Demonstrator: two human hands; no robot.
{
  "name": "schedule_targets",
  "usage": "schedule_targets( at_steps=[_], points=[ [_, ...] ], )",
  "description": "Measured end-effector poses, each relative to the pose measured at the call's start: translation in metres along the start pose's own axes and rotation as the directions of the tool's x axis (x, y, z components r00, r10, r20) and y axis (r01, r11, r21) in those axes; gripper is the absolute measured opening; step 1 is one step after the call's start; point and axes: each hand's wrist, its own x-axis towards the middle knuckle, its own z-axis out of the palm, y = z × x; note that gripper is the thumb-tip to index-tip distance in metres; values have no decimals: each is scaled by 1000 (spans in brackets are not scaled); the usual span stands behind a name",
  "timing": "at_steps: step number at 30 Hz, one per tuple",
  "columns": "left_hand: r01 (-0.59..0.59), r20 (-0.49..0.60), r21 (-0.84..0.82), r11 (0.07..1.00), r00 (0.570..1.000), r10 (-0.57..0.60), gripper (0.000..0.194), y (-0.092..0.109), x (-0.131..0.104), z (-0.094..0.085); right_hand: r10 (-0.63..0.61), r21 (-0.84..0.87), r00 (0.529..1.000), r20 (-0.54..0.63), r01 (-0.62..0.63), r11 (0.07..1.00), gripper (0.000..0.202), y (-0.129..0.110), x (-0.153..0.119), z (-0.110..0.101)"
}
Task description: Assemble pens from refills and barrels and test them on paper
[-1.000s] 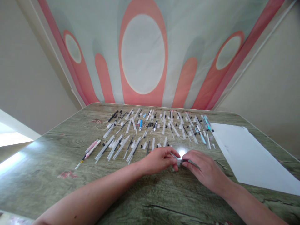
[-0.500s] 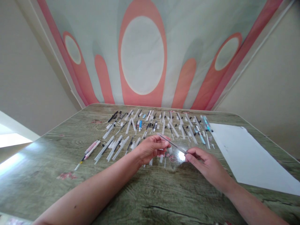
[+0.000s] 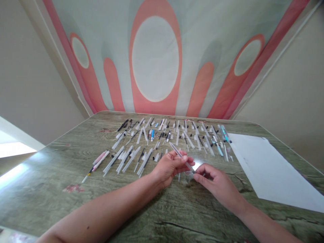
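A slim pen with a translucent barrel [image 3: 189, 166] is held aslant above the table, its pointed end up and to the left. My left hand [image 3: 170, 167] pinches the barrel around its middle between thumb and fingers. At the lower right end, my right hand [image 3: 217, 184] has its fingertips closed on the pen. Whether a refill or plug is in those fingertips is too small to tell. Under and beyond the hands lie pen parts: clear barrels [image 3: 132, 158], thin dark refills [image 3: 139, 159] and small caps. Some parts are hidden behind my left hand.
A large white sheet of paper [image 3: 273, 168] lies at the right. Pink and white pens [image 3: 99, 160] are at the left of the rows. Light blue pens [image 3: 224, 133] lie near the paper, and a blue-bodied piece [image 3: 152, 135] is mid-row. The table's far edge meets a patterned wall.
The hands have come closer together along the pen. Its right end has dropped and shifted left, so it slopes more steeply. My left hand has moved slightly right and down.
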Motion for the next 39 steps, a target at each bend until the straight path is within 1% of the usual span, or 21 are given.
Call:
schedule_targets(
  at_steps=[3, 6, 8, 10, 14, 16, 19, 21, 26, 30, 32, 36, 39],
  points=[
    [-3, -18, -21, 1000, 1000, 3, 28, -2, 0, 1, -16, 36, 999, 31, 15, 999, 27, -2, -1, 1],
    [-2, -9, -23, 1000, 1000, 2, 27, -3, -1, 1, -40, 95, 996, 84, 32, 995, 30, -3, -2, 2],
    [-9, -8, -37, 999, 1000, 9, 26, -3, -1, 0, -51, 111, 994, 96, 40, 993, 30, -3, -2, 3],
    [-22, -18, -50, 999, 1000, 21, 25, -3, 0, -1, -49, 85, 997, 64, 43, 995, 25, -2, -2, 4],
    [-44, -13, -36, 998, 999, 44, 25, -3, 0, -1, -45, -31, 999, -19, 45, 999, 18, -2, -2, 3],
    [-40, -13, -27, 999, 999, 39, 27, -4, 1, -1, -60, -60, 998, -19, 59, 996, 20, -2, -3, 2],
    [-31, -34, -21, 999, 999, 30, 28, -4, 2, -3, -81, -35, 996, 27, 81, 996, 27, -3, -3, 2],
    [-38, -47, -17, 999, 998, 37, 28, -4, 3, -4, -66, 3, 997, 38, 66, 998, 27, -2, -2, 2],
    [-35, -46, -13, 999, 998, 34, 26, -4, 3, -4, 13, 53, 1000, 11, -13, 998, 24, 1, 0, 2],
    [-40, -29, -14, 999, 999, 40, 24, -4, 3, -5, 35, 129, 995, 97, -47, 990, 32, 0, 0, 1],
    [-42, -26, -5, 999, 999, 42, 25, -4, 3, -6, 41, 132, 994, 102, -55, 990, 30, -1, 0, 1],
    [-56, -4, 6, 998, 998, 56, 25, -4, 2, -6, 51, 96, 998, 42, -55, 994, 25, -1, -1, 0],
    [-53, -6, -2, 999, 999, 53, 30, -3, 1, -4, 53, 112, 995, 79, -62, 992, 27, -4, -2, 0]
  ],
)
